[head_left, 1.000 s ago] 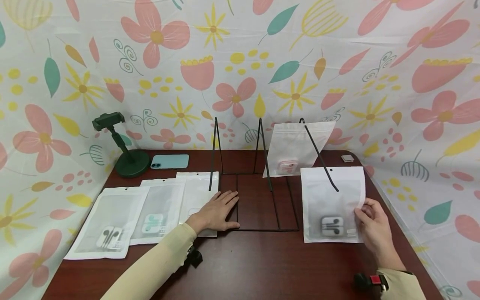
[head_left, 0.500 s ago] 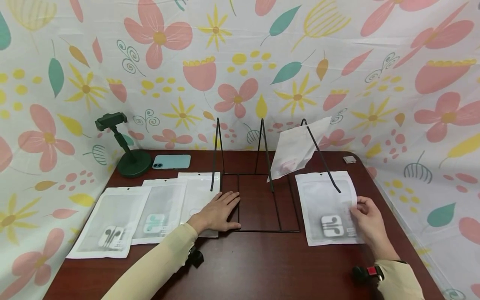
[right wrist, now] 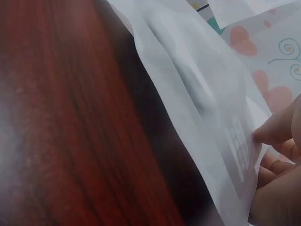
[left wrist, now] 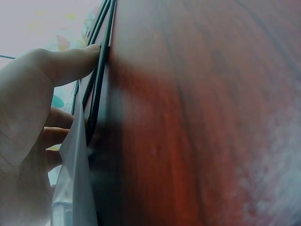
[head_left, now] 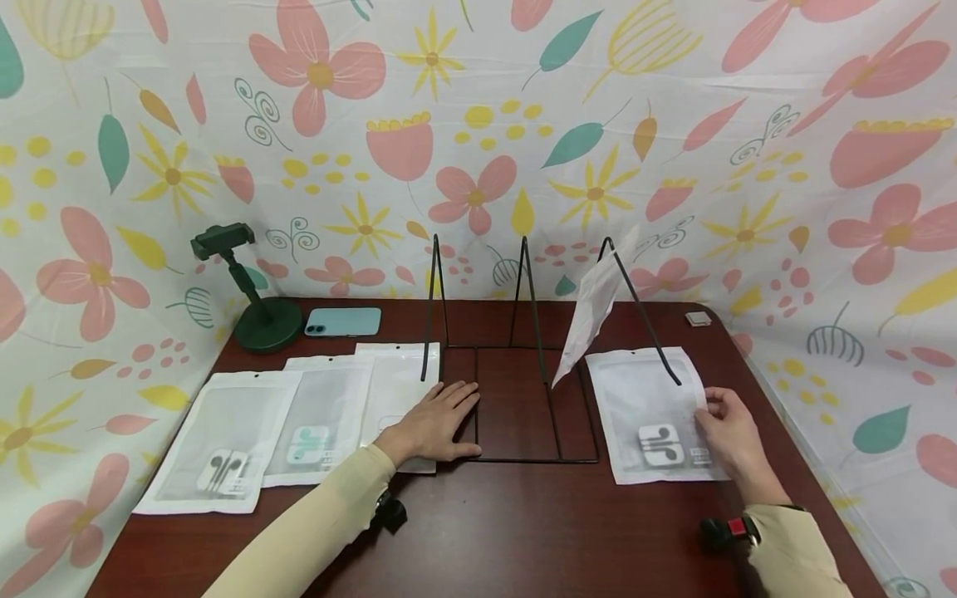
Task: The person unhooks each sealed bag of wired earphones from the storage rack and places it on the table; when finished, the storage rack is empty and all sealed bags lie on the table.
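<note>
My right hand (head_left: 736, 440) pinches the right edge of a white zip pouch (head_left: 620, 399) holding earphones (head_left: 661, 445); the wrist view shows thumb and fingers on its rim. The right arm of a black wire display rack (head_left: 534, 311) crosses in front of this pouch's top; whether it is hooked on, I cannot tell. Another white pouch (head_left: 594, 307) hangs on that arm, seen almost edge-on. My left hand (head_left: 434, 423) lies with fingers spread on the rack's left base wire, partly over a third pouch (head_left: 396, 374). In the left wrist view its thumb (left wrist: 75, 63) touches the wire.
Two more white pouches, one with black earphones (head_left: 223, 471) and one with green ones (head_left: 307, 445), overlap at the left. Behind them are a light blue phone (head_left: 342, 321) and a dark green phone stand (head_left: 267, 324). A small white square (head_left: 698, 318) sits at the back right.
The hanging pouch has swung from facing me to nearly edge-on. My right hand has drawn slightly left with its pouch, which now tilts. The left hand stays in place.
</note>
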A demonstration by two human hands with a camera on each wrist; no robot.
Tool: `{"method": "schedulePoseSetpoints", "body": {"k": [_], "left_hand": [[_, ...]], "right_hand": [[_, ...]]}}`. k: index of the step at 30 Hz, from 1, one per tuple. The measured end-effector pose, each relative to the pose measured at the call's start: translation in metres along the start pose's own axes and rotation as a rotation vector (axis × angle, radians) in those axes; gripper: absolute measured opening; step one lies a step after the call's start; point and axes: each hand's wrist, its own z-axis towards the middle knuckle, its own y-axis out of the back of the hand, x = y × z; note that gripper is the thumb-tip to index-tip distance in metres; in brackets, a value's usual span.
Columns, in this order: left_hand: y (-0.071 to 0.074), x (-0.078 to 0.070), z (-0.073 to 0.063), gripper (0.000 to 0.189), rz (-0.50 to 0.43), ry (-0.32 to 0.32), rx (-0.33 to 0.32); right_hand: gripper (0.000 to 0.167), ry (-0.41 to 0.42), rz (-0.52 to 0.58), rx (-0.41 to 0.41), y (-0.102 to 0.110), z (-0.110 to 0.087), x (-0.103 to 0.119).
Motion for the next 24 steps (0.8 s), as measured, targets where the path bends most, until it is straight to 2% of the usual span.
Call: {"method": "schedulePoseSetpoints", "body": {"k": [10, 19, 24], "left_hand": [[0.0029, -0.0002, 0.0000, 0.090, -0.005, -0.012, -0.017], [0.0035, -0.0006, -0.0013, 0.089, 0.011, -0.012, -0.014], [0.0002, 0.0004, -0.0003, 0.090, 0.028, -0.008, -0.011]], "right_hand": [[0.040, -0.011, -0.132, 0.043, 0.0021, 0.0079, 0.0008], [0.042, 0.073, -0.302, 0.027, -0.0028, 0.0106, -0.0050], [0.042, 0.080, -0.339, 0.025, -0.0059, 0.0095, -0.0051]]}}
